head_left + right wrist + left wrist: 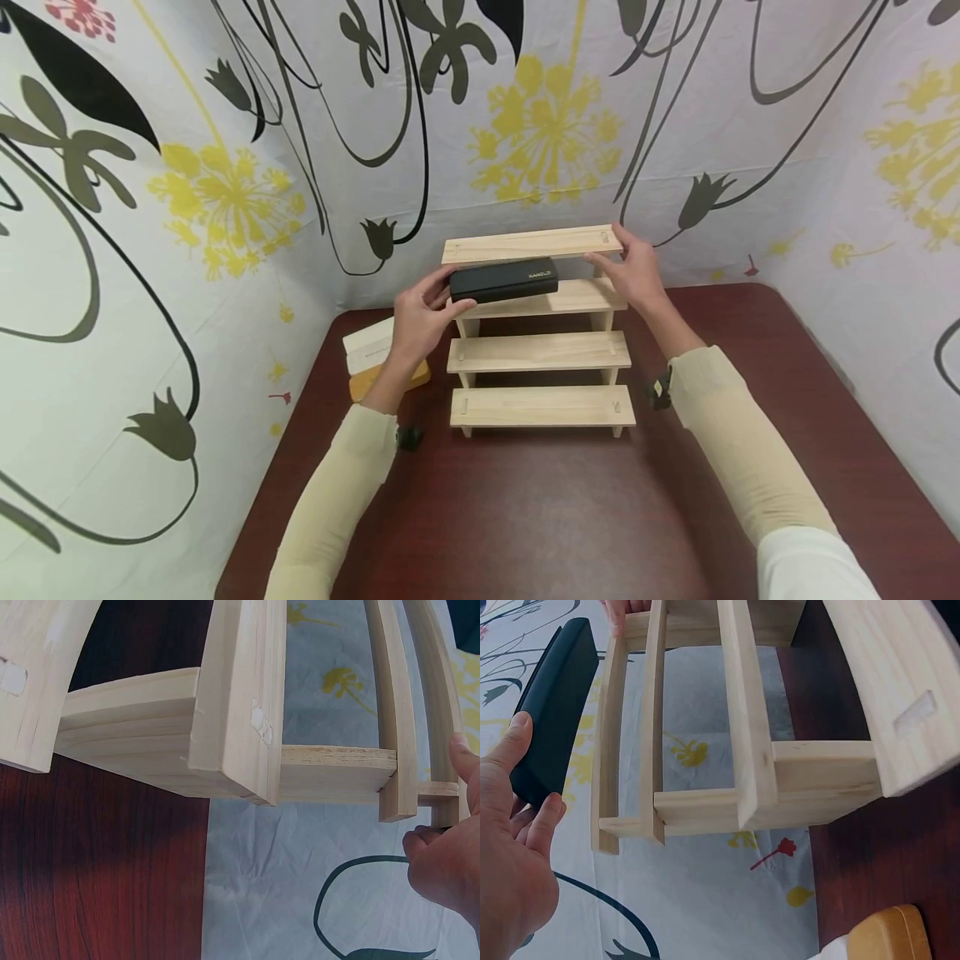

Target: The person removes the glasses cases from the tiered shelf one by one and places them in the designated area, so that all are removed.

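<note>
My left hand (420,317) holds a long dark glasses case (504,282) by its left end, thumb below and fingers behind. Gold lettering runs along the case's right part. It is in front of the top step of a pale wooden tiered stand (542,406). In the left wrist view the case (559,712) appears apart from the stand's top board (609,742). My right hand (636,271) grips the right end of that top board; the thumb (463,754) lies on one side, with the other fingers curled at the other.
Left of the stand, a yellow-orange case (366,385) and a white flat piece (369,343) lie on the dark red-brown table (555,517). Behind the table hangs white cloth (465,167) with flower prints, which also lines both sides.
</note>
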`<state>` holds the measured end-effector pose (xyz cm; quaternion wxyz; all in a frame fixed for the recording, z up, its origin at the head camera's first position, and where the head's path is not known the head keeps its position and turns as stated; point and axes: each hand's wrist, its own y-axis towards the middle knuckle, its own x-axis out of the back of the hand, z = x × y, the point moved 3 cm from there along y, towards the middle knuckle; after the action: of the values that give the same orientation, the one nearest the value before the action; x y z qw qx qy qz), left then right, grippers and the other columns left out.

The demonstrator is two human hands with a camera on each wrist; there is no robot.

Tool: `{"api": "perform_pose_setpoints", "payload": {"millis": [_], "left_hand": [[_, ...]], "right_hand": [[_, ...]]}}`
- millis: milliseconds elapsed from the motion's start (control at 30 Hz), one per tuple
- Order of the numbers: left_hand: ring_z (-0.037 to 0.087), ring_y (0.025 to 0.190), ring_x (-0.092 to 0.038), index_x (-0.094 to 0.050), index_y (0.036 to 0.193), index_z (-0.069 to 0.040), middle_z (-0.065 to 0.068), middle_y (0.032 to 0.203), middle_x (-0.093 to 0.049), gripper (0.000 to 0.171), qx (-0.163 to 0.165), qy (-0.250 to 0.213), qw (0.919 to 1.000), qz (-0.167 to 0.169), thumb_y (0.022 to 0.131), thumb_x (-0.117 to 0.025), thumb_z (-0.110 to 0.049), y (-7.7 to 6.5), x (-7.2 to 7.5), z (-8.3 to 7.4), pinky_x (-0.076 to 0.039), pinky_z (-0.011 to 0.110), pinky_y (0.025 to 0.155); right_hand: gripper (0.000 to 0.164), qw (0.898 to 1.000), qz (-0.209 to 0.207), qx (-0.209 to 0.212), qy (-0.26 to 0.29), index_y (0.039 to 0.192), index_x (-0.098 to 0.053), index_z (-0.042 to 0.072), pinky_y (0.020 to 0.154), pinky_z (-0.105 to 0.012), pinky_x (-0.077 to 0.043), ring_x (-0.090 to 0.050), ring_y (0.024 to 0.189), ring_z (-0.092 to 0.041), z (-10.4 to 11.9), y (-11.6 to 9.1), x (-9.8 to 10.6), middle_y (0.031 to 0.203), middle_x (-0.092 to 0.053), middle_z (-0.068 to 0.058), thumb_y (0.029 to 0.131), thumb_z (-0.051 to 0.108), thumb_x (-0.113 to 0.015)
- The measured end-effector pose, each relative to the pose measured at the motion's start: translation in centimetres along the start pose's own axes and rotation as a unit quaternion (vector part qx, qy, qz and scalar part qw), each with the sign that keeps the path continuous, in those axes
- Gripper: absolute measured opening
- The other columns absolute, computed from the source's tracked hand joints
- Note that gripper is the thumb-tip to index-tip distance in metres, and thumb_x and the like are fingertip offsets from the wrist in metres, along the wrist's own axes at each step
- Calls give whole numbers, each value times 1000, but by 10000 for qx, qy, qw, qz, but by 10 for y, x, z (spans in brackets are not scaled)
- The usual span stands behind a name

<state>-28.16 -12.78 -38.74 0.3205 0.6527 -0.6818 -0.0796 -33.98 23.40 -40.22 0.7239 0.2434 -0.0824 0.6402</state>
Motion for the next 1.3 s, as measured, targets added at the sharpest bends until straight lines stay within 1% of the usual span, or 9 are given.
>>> {"api": "perform_pose_setpoints", "payload": {"millis": [133, 333, 433, 533, 667, 767, 867, 1067, 1300], "left_hand": [[23, 124, -69, -69, 143, -9, 13, 144, -66, 62, 1, -11, 10000, -42, 86, -91, -19, -9, 8, 2, -57, 31, 99], [24, 123, -70, -69, 143, -13, 11, 141, -68, 61, 23, -6, 10000, -87, 86, -91, -16, -25, 19, 6, -58, 40, 100], [26, 122, -71, -70, 142, -13, 13, 138, -69, 60, 70, 21, 9999, -135, 86, -91, -14, -35, 24, 10, -58, 40, 99], [32, 121, -70, -70, 140, -8, 19, 137, -69, 58, 206, 102, 9995, -236, 87, -90, -9, -45, 29, -1, -57, 47, 99], [40, 124, -67, -68, 139, 0, 25, 137, -67, 55, 357, 118, 9987, -337, 87, -88, -2, -57, 35, -14, -56, 50, 101], [41, 126, -66, -68, 139, 2, 25, 138, -67, 55, 354, 92, 9987, -360, 86, -87, 1, -63, 38, -9, -56, 40, 101], [39, 129, -64, -68, 138, 3, 25, 138, -67, 56, 361, 99, 9986, -363, 86, -87, 2, -69, 42, -5, -56, 33, 101], [40, 131, -63, -66, 139, 4, 24, 140, -65, 58, 498, -115, 9979, -405, 85, -87, 5, -78, 51, 3, -55, 33, 102], [39, 127, -66, -68, 140, -2, 21, 142, -66, 61, 607, -174, 9963, -575, 83, -88, 6, -90, 66, 34, -57, 35, 98]], "right_hand": [[86, 10000, 18, -11, -4, 168, -27, 3, 126, -51, -28, -26, 158, -37, -1, -1, 1, 173, -24, -15, 102, 30, -76], [87, 10000, 43, -28, -41, 168, -26, 4, 126, -52, -28, -26, 158, -39, 0, -2, 1, 174, -23, -14, 102, 32, -75], [87, 10000, 31, 5, 9, 168, -26, 3, 126, -51, -28, -26, 158, -38, 0, -1, 0, 174, -24, -15, 102, 31, -76], [87, 10000, 17, 38, 34, 167, -27, 2, 126, -51, -28, -26, 158, -37, -1, -1, 0, 173, -24, -15, 102, 31, -76], [88, 10000, 26, 11, 90, 168, -26, 3, 127, -49, -27, -25, 158, -36, -1, 0, 0, 174, -23, -14, 102, 31, -76], [88, 9999, 34, -29, 95, 168, -25, 4, 127, -49, -27, -25, 159, -36, -2, 0, -1, 174, -23, -13, 102, 32, -76], [88, 10000, 37, -22, 63, 168, -25, 4, 126, -51, -28, -26, 158, -37, -1, -1, -1, 174, -24, -14, 102, 32, -76], [87, 10000, 44, -1, 52, 168, -26, 5, 126, -51, -28, -26, 158, -37, -1, -1, -1, 174, -24, -14, 102, 32, -76], [88, 9999, 65, -53, 58, 169, -25, 6, 127, -52, -27, -25, 158, -38, -2, -2, 0, 174, -23, -12, 102, 35, -75]]}}
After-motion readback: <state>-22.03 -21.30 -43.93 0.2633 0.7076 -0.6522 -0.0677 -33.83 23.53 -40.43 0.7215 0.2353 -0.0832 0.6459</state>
